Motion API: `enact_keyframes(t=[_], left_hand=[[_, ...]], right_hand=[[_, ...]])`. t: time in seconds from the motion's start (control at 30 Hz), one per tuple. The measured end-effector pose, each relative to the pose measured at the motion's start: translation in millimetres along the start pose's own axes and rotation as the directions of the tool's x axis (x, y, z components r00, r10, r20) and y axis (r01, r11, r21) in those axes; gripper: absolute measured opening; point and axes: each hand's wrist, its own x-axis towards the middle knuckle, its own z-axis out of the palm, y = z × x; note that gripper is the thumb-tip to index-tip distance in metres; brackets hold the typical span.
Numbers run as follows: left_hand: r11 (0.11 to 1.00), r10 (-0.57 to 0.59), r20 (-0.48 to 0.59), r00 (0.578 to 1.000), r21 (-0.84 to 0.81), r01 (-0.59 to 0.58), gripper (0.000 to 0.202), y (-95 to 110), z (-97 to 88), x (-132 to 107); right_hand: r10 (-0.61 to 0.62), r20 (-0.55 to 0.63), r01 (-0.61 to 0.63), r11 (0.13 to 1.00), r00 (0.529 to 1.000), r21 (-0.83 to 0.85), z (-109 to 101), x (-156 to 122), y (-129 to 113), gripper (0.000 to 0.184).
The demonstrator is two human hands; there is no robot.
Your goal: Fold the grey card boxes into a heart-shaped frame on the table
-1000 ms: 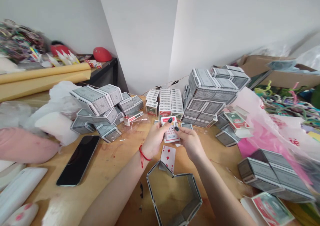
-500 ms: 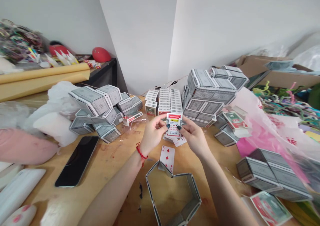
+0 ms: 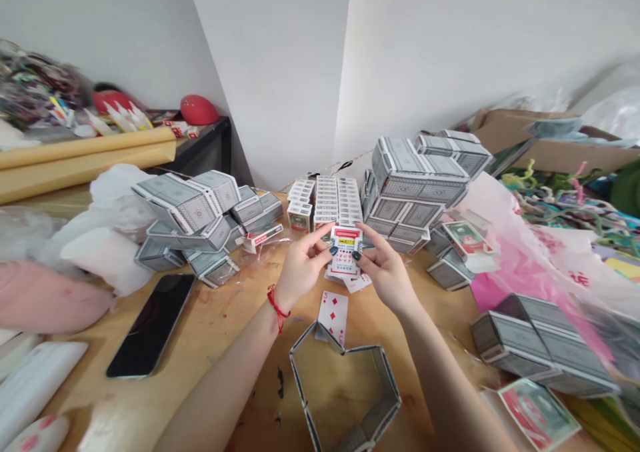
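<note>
Between my two hands, a printed playing card (image 3: 346,244) with red, yellow and black markings faces me. My left hand (image 3: 306,260) pinches its left edge with thumb and forefinger, and my right hand (image 3: 383,263) pinches the right edge. Whether it is one card or several together I cannot tell. Below it, loose cards (image 3: 357,282) lie partly hidden. A three of diamonds (image 3: 333,313) rests face up on the table, its lower end at a frame (image 3: 296,365) of joined grey cards, standing between my forearms.
Grey folded-card blocks are stacked at left (image 3: 187,199) and right (image 3: 420,172). Rows of card boxes (image 3: 326,202) stand at the back. A black phone (image 3: 151,325) lies left, an opened card box (image 3: 539,413) lower right, and a pink plastic bag (image 3: 520,252) beyond.
Both hands keep hold of the card, which has stayed nearly in place with its angle slightly altered. The whole view has shifted a little; other things lie as before.
</note>
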Motion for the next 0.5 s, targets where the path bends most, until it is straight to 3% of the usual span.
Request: enact_keyframes(t=[0.5], left_hand=[[1.0,0.012,-0.015,1.0,0.023,-0.012,0.044,1.2,0.2,0.5]], right_hand=[[0.011,0.009,-0.012,0.999,1.0,0.043,1.5,-1.4,-4.1,0.053]])
